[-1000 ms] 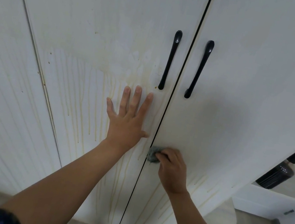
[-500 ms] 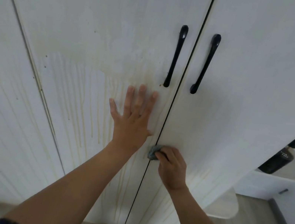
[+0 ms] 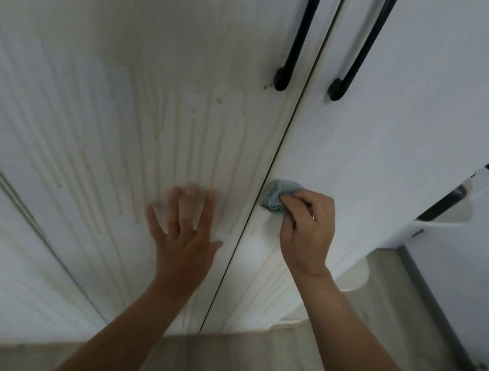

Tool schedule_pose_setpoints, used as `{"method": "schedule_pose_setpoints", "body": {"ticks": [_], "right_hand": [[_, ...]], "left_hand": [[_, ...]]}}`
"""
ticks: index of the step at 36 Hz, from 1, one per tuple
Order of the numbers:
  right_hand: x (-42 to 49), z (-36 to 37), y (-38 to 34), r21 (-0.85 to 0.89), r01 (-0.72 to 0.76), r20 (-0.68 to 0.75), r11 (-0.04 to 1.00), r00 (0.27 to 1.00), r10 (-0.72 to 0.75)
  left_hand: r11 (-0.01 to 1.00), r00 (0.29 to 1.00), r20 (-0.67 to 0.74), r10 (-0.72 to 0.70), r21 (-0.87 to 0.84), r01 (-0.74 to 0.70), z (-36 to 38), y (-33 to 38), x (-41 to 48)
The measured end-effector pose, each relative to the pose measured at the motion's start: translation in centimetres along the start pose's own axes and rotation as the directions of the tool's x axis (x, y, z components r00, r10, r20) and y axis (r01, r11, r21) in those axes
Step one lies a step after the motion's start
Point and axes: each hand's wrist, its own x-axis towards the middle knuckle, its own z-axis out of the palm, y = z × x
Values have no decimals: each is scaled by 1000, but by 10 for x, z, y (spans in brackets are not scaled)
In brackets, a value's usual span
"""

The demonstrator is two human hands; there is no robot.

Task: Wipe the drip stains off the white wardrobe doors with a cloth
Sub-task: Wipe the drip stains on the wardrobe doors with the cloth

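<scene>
**Cloth pressed on right door by centre gap**

A small crumpled blue-grey cloth (image 3: 278, 196) lies on the white right wardrobe door (image 3: 407, 131), just beside the centre gap. The right hand (image 3: 307, 228) grips it, fingers curled round it. The left hand (image 3: 186, 234) is blurred, fingers spread straight on the white left wardrobe door (image 3: 113, 50), over yellowish drip stains (image 3: 178, 148). Black bar handles (image 3: 301, 33) are above.

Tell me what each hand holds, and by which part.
The right hand grips the bunched cloth by its right side. The left hand holds nothing.
</scene>
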Motion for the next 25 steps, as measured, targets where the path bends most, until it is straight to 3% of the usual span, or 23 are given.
{"method": "schedule_pose_setpoints", "body": {"ticks": [6, 9, 15, 18, 25], "right_hand": [[-69, 38, 16, -75, 88, 143, 993, 987, -76], [-102, 51, 23, -31, 148, 208, 988, 968, -139], [-120, 49, 34, 73, 73, 381, 995, 920, -95], [-96, 32, 23, 103, 31, 293, 994, 954, -60], [-18, -36, 30, 197, 11, -81, 980, 997, 5]], "left_hand": [[999, 999, -30, 38, 30, -37, 32, -5, -11], [998, 998, -46, 43, 45, -41, 42, -6, -14], [999, 999, 23, 32, 19, -33, 25, -5, -9], [1000, 995, 98, 7, 20, -9, 15, -2, -8], [991, 959, 250, -134, 34, 130, -4, 23, -6]]}}
